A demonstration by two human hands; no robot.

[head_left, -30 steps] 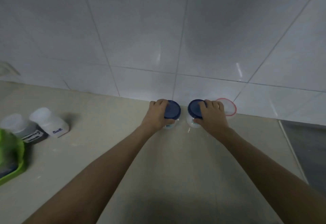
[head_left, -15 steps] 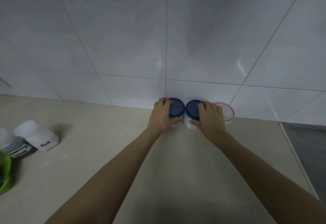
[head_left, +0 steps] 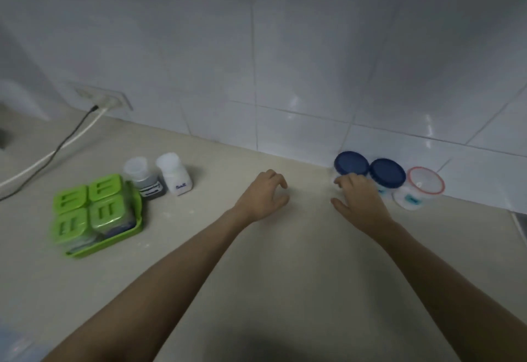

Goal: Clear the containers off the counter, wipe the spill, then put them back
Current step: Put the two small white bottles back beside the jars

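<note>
Both hands hovered empty over the counter, the left hand loosely curled, the right hand spread just before two blue-lidded jars. Beside them, against the tiled wall, stood a red-rimmed tub.

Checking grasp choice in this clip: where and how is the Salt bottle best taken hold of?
Grip the Salt bottle by its white cap and shoulders, coming from above with the left hand, fingers front and back. It stands upright, close beside the grey bottle on its left, so that side is blocked.
</note>
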